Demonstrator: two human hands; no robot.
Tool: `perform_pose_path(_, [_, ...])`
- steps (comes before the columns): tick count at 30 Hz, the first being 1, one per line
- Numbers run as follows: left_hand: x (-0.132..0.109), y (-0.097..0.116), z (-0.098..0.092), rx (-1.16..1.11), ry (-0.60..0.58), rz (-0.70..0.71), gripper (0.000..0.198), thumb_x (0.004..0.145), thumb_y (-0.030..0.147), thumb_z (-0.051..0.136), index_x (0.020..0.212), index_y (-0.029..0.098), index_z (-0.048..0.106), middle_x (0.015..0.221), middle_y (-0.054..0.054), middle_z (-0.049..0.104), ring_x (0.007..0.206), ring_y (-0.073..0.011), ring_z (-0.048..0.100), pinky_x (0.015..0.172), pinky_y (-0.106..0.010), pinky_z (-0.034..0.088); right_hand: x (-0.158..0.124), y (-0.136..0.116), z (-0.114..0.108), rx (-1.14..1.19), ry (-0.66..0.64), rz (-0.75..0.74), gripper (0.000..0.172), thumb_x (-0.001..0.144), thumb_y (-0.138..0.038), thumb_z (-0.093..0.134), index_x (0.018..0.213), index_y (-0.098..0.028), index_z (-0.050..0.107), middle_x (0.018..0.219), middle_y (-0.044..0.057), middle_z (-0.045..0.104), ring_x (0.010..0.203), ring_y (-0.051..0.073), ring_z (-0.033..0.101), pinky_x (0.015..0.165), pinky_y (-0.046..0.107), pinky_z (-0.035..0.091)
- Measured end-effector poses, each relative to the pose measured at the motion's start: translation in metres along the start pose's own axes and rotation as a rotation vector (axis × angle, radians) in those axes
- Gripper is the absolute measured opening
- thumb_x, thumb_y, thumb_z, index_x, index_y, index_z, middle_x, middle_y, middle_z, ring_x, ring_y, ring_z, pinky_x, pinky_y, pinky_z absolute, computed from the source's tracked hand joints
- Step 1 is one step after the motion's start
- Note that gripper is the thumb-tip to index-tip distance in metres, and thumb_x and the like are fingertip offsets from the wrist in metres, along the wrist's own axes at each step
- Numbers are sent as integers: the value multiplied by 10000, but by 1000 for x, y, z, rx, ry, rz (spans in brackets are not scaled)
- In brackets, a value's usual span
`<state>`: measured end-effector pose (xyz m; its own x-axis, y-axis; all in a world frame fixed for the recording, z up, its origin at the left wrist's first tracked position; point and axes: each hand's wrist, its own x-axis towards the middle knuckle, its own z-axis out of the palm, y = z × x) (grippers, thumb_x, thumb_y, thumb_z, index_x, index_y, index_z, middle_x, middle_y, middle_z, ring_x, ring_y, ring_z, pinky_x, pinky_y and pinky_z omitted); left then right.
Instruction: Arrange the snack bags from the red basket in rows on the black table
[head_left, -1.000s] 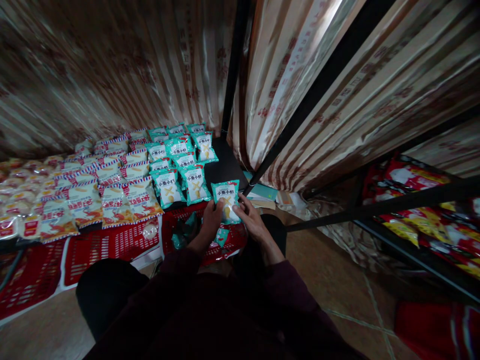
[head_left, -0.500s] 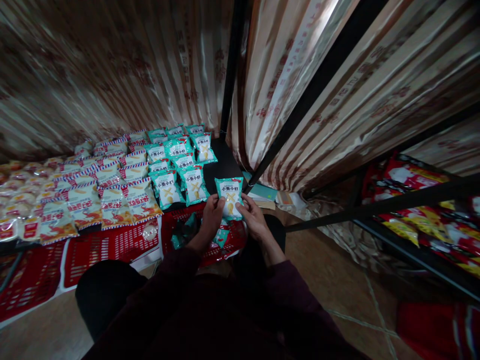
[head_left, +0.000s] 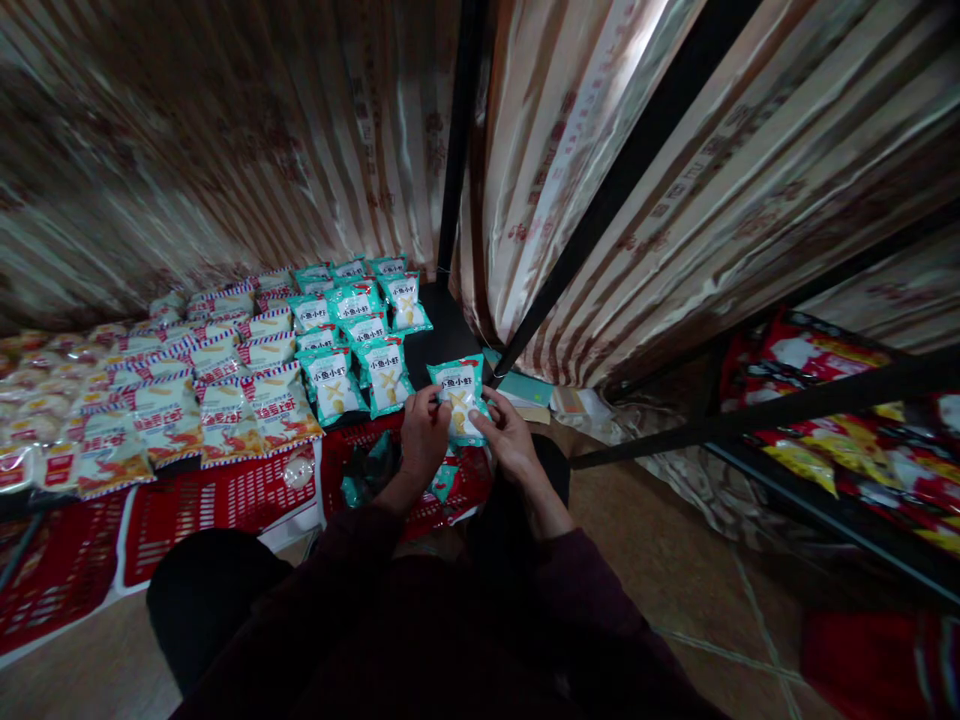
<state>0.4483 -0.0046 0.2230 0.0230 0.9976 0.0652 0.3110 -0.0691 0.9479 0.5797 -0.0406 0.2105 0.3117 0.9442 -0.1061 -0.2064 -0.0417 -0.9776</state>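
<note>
A teal-and-white snack bag (head_left: 459, 384) is held upright between my two hands, its printed front facing me. My left hand (head_left: 424, 435) is closed at the bag's left edge, fingers curled. On the other side my right hand (head_left: 513, 436) pinches the lower right edge, thumb across the front. Below them stands a red basket (head_left: 472, 490) with a few more teal bags (head_left: 367, 470) inside, partly hidden by my left forearm. Rows of matching teal snack bags (head_left: 330, 385) stand on a black shelf (head_left: 435, 335) just left of the held bag.
White snack bags with striped edges (head_left: 281, 405) fill the shelf further left, beside round packs (head_left: 45, 390). More red baskets (head_left: 217, 505) sit beneath. Black posts (head_left: 600, 230) rise before a pleated curtain (head_left: 337, 130). Red and yellow packs (head_left: 817, 400) lie on a right-hand shelf.
My left hand has shifted slightly left, its fingers curling more at the bag's edge. The bag stays in nearly the same place, and the view has moved a little.
</note>
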Motion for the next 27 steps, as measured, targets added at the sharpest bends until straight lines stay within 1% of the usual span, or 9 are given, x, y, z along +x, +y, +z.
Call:
perform_pose_path(4, [-2, 5, 0, 17, 11, 45, 289, 842, 229, 476, 1095, 151, 592, 1095, -115, 562, 897, -177, 588, 851, -339, 486, -1, -5, 1, -44, 19, -62, 645, 628, -439, 766, 1196, -226, 546, 1087, 64, 678, 1053, 246, 620, 859, 380, 542])
perform_pose_path(9, [-3, 12, -1, 23, 15, 43, 298, 837, 236, 474, 1078, 140, 619, 1074, -123, 557, 908, -186, 584, 882, -351, 476, -5, -11, 1, -130, 15, -94, 630, 673, -455, 724, 1223, -221, 526, 1086, 70, 675, 1027, 249, 629, 857, 397, 540])
perform_pose_path(13, [-5, 16, -1, -55, -49, -13, 315, 835, 265, 487, 1101, 158, 617, 1059, -110, 592, 951, -201, 584, 906, -360, 460, -9, -17, 0, -276, 41, -167, 633, 727, -457, 679, 1278, -205, 494, 1184, 93, 634, 1058, 253, 611, 904, 419, 509])
perform_pose_path(16, [-7, 24, -1, -203, -124, -61, 335, 833, 297, 507, 1129, 172, 601, 1088, -95, 625, 1015, -211, 573, 926, -347, 441, -13, -23, 1, -447, 75, -264, 612, 772, -447, 640, 1314, -214, 478, 1295, 95, 570, 1166, 260, 550, 1005, 449, 431])
perform_pose_path(18, [-9, 32, -3, -315, -191, -85, 341, 840, 308, 503, 1144, 180, 589, 1108, -79, 639, 1030, -206, 570, 932, -328, 429, -15, -26, 2, -570, 90, -323, 600, 800, -444, 609, 1340, -228, 462, 1334, 96, 541, 1205, 264, 518, 1036, 465, 394])
perform_pose_path(20, [-10, 40, -6, -395, -247, -107, 330, 847, 326, 492, 1125, 181, 595, 1086, -66, 652, 1013, -200, 573, 915, -309, 428, -18, -29, 5, -689, 88, -380, 587, 820, -439, 586, 1353, -231, 456, 1341, 101, 534, 1211, 270, 507, 1038, 478, 384])
perform_pose_path(23, [-11, 47, -10, -449, -282, -144, 316, 843, 366, 495, 1061, 171, 615, 991, -59, 669, 947, -196, 581, 868, -298, 440, -21, -30, 10, -818, 61, -478, 536, 841, -429, 561, 1332, -226, 489, 1326, 105, 544, 1212, 273, 497, 1041, 490, 375])
perform_pose_path(25, [-11, 49, -12, -481, -287, -155, 344, 826, 384, 524, 1073, 159, 606, 985, -66, 669, 937, -198, 583, 859, -298, 442, -24, -29, 14, -841, 58, -514, 506, 854, -421, 544, 1320, -231, 501, 1318, 102, 550, 1212, 269, 494, 1037, 491, 380])
perform_pose_path(27, [-11, 48, -13, -517, -295, -170, 396, 805, 401, 562, 1110, 149, 584, 1008, -79, 667, 944, -202, 587, 853, -303, 445, -27, -27, 17, -815, 80, -497, 530, 858, -415, 536, 1350, -233, 462, 1314, 105, 549, 1196, 267, 504, 998, 481, 422])
